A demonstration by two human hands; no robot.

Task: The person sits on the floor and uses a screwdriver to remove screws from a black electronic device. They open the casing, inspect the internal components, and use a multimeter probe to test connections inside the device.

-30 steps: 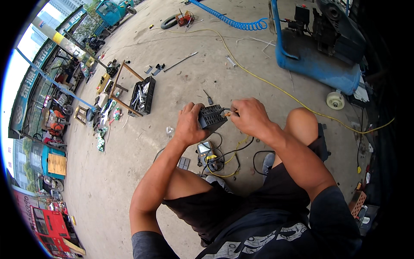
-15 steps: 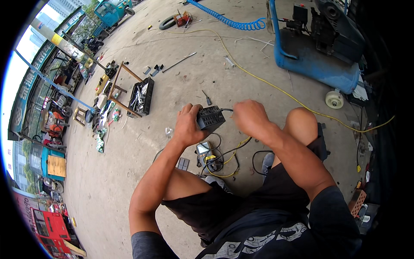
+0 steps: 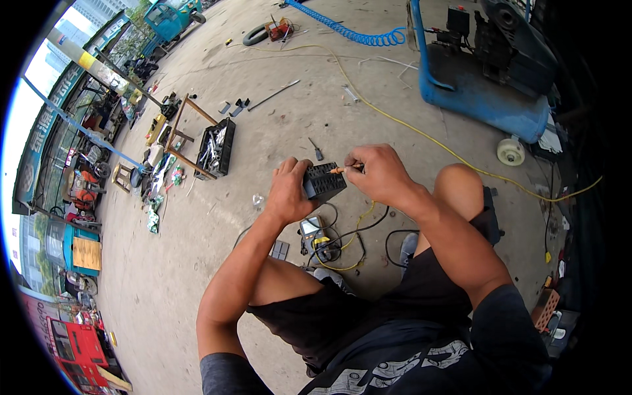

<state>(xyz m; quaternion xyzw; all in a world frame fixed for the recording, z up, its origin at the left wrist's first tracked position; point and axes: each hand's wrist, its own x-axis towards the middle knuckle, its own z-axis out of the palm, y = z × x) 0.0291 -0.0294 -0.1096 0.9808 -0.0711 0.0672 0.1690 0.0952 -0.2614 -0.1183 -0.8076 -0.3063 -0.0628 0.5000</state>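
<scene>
My left hand [image 3: 288, 187] is closed around a black slotted box [image 3: 325, 182], like a charger housing, tilted over the floor. My right hand [image 3: 378, 172] pinches a thin orange-tipped piece [image 3: 336, 170], its tip at the box's slotted face. Whether it enters a slot is too small to tell. Below the box, a grey and yellow multimeter [image 3: 315, 236] lies on the concrete among black and yellow leads. A dark screwdriver [image 3: 316, 151] rests just beyond the box. Flat grey squares [image 3: 280, 249] lie beside my left knee.
A black crate of tools [image 3: 216, 149] and a wooden frame [image 3: 186, 135] stand at the left. A blue air compressor [image 3: 484, 99] fills the far right, near a white spool [image 3: 510, 152]. Across the floor runs a yellow hose [image 3: 401, 117]. A tyre [image 3: 255, 35] lies at the back.
A black cord ran from the box to my right hand before; the orange-tipped piece now shows there instead. My right hand has shifted slightly left and up, and the box has turned a little.
</scene>
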